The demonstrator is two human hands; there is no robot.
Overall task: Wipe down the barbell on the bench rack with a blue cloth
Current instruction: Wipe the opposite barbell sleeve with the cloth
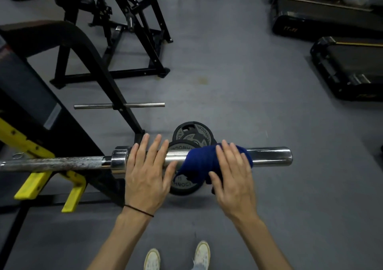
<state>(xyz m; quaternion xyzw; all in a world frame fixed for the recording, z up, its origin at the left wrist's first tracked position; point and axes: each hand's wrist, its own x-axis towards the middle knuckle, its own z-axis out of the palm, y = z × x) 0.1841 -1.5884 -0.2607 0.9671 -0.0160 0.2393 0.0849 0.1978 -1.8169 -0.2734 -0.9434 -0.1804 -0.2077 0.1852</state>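
The barbell (269, 155) lies across the bench rack, its chrome sleeve pointing right and its rough, worn shaft (53, 163) running off to the left. A dark blue cloth (199, 162) is draped over the middle of the sleeve. My right hand (232, 172) lies flat on the cloth with straight, spread fingers. My left hand (148, 170) rests flat on the sleeve just right of the collar, fingers straight, thumb close to the cloth's left edge.
Black weight plates (192, 135) lie stacked on the grey floor under the sleeve. Yellow rack hooks (33, 184) hold the bar at left, beside the black bench frame (87, 52). A short steel peg (145, 104) juts out beyond. Treadmills (348, 68) stand at right. My shoes (202, 253) are below.
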